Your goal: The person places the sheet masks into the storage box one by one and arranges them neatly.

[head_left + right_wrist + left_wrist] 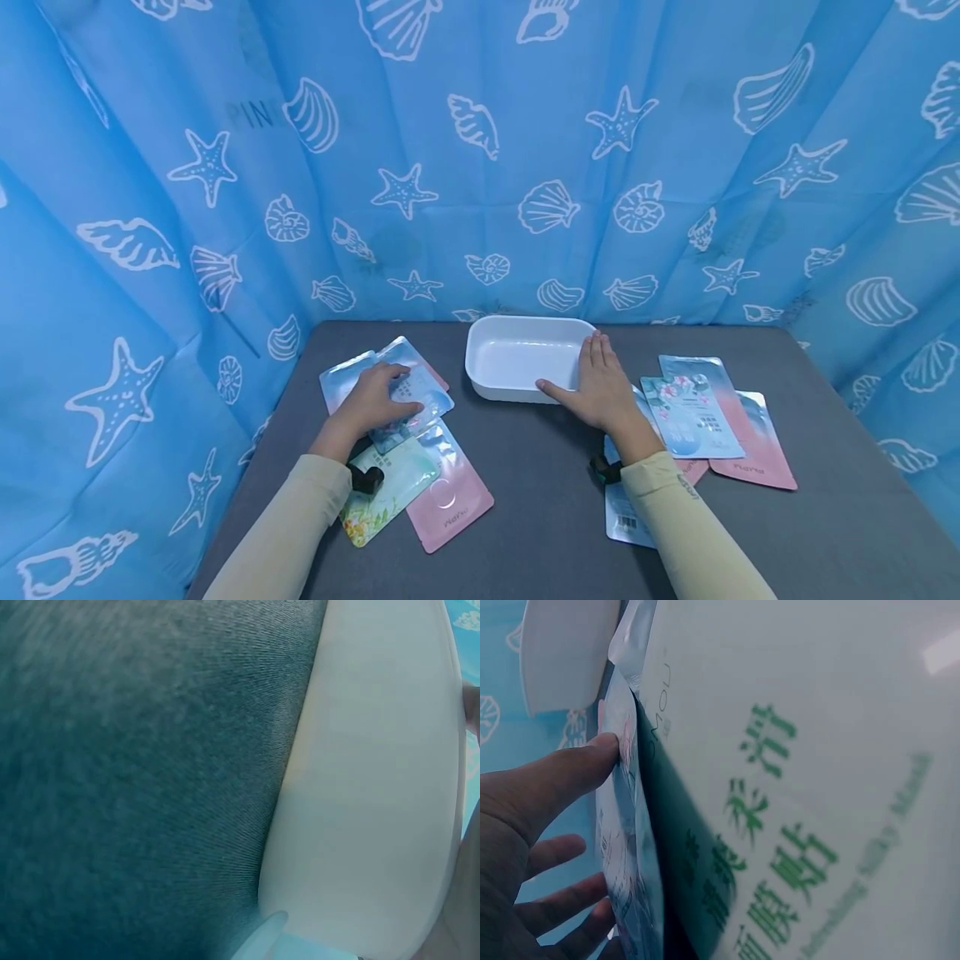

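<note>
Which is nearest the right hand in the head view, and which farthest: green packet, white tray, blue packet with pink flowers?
1. White tray, partly covered by the right hand.
2. Blue packet with pink flowers, on the right.
3. Green packet, far left.

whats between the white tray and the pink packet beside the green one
Only bare grey table lies between the white tray and the pink packet, as the head view shows.
</note>
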